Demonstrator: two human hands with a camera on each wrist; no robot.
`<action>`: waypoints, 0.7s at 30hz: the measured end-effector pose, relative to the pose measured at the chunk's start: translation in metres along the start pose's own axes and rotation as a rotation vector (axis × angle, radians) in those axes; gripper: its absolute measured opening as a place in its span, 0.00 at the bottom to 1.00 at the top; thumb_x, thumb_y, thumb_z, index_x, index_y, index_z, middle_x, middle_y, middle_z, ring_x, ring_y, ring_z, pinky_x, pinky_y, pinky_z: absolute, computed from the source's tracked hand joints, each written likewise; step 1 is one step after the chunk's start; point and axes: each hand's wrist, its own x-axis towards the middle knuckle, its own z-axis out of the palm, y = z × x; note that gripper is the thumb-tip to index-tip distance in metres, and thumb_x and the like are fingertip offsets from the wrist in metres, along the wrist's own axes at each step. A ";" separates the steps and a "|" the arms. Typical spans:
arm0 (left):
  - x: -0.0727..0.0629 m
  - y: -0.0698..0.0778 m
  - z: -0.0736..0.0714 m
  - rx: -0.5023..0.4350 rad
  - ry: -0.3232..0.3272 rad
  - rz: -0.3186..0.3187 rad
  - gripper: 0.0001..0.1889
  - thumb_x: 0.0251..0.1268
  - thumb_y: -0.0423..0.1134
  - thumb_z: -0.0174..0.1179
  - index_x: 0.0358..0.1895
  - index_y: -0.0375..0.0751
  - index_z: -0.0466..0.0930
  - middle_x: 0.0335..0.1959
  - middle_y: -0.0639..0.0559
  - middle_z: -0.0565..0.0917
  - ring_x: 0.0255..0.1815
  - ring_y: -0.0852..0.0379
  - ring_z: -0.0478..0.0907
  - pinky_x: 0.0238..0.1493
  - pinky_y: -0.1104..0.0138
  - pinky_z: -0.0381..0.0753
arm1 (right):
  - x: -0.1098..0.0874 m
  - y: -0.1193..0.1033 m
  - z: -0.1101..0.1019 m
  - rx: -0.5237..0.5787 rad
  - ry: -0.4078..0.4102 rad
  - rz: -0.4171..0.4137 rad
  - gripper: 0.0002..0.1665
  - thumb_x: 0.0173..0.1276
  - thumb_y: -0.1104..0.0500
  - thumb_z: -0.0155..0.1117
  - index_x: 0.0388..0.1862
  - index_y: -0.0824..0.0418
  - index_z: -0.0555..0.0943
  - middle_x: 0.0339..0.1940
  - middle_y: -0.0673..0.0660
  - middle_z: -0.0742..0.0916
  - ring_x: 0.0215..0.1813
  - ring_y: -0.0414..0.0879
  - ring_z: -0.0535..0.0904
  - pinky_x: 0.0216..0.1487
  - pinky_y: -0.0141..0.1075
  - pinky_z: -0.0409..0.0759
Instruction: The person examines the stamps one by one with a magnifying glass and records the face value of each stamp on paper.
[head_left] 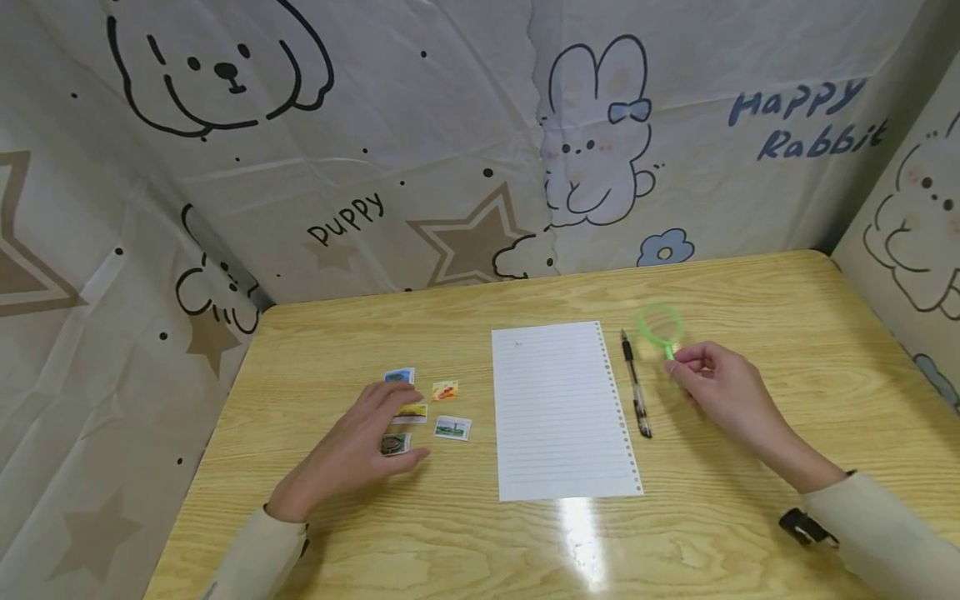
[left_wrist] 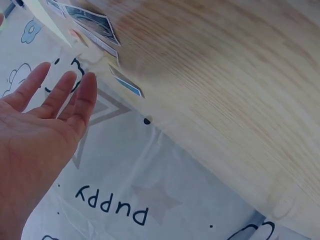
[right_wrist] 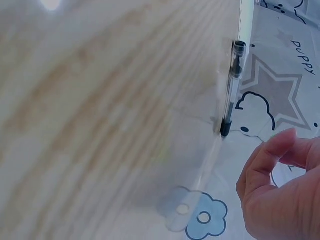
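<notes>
My left hand (head_left: pixel 358 442) hovers with spread, relaxed fingers over several small picture stamps. Partly behind its fingers are a blue stamp (head_left: pixel 400 374), a yellow stamp (head_left: pixel 412 413) and a dark stamp (head_left: pixel 395 444). Just right of the fingertips lie an orange-red stamp (head_left: pixel 446 391) and a green landscape stamp (head_left: pixel 452 428). In the left wrist view, no object shows in the left hand (left_wrist: pixel 55 120). My right hand (head_left: pixel 723 387) pinches the handle of a green magnifying glass (head_left: pixel 660 323), its round lens pointing away from me. The right wrist view does not show the magnifier.
A lined sheet of paper (head_left: pixel 562 417) with punched holes lies mid-table, bearing a tiny mark near its top. Beside its right edge is a black pen (head_left: pixel 634 383). Patterned cloth (head_left: pixel 450 150) walls off the back and sides of the wooden table (head_left: pixel 420 533).
</notes>
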 end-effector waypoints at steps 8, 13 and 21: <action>0.009 0.004 0.004 0.013 0.005 0.046 0.41 0.67 0.55 0.77 0.76 0.34 0.74 0.75 0.39 0.74 0.80 0.40 0.64 0.74 0.39 0.68 | 0.005 0.003 -0.011 0.027 -0.025 0.041 0.25 0.85 0.51 0.65 0.60 0.75 0.79 0.40 0.62 0.87 0.32 0.46 0.84 0.31 0.36 0.83; 0.013 0.006 0.006 0.016 -0.005 0.055 0.43 0.67 0.56 0.77 0.77 0.34 0.73 0.76 0.40 0.73 0.80 0.40 0.63 0.75 0.39 0.67 | 0.007 0.009 -0.018 0.024 -0.029 0.060 0.26 0.85 0.51 0.64 0.60 0.76 0.79 0.39 0.62 0.88 0.32 0.46 0.85 0.32 0.36 0.84; 0.020 0.011 0.008 0.013 -0.017 0.066 0.43 0.67 0.57 0.78 0.77 0.37 0.74 0.75 0.42 0.73 0.79 0.42 0.64 0.75 0.41 0.67 | 0.008 0.017 -0.024 -0.026 -0.030 0.066 0.24 0.85 0.51 0.64 0.57 0.74 0.79 0.35 0.59 0.88 0.31 0.45 0.83 0.30 0.35 0.80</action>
